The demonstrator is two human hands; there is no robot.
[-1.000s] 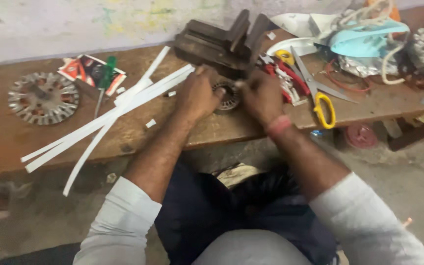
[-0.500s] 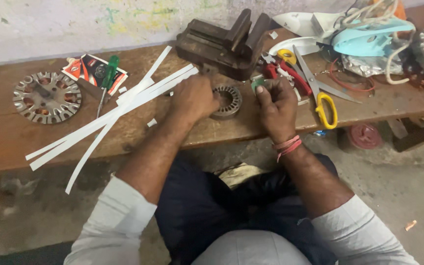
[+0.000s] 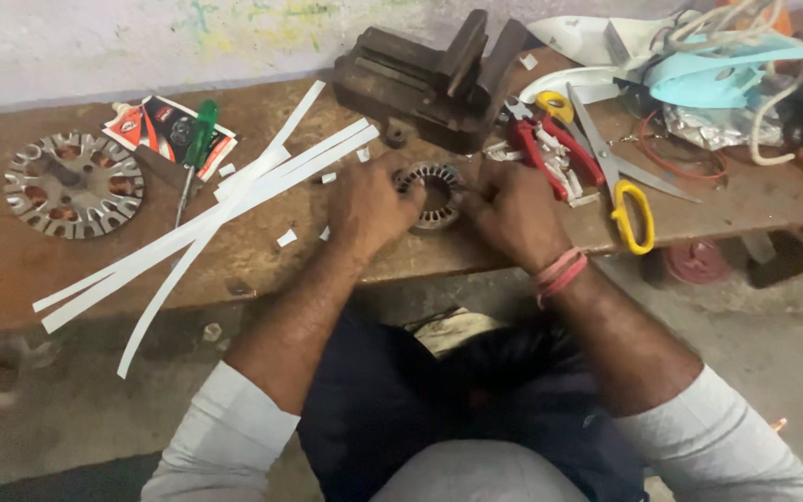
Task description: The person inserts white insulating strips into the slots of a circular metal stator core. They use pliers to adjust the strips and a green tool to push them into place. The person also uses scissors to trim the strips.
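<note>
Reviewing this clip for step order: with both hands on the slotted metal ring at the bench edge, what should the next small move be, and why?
Probably keep the left hand steadying the slotted metal ring while the right hand reaches for a cut piece of white strip. Both hands grip the ring's sides, its slots look mostly bare, and white strips with small offcuts lie just left on the wooden bench.

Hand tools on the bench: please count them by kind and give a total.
Scissors: 1
Pliers: 1
Screwdriver: 1
Vise: 1
Total: 4
</note>
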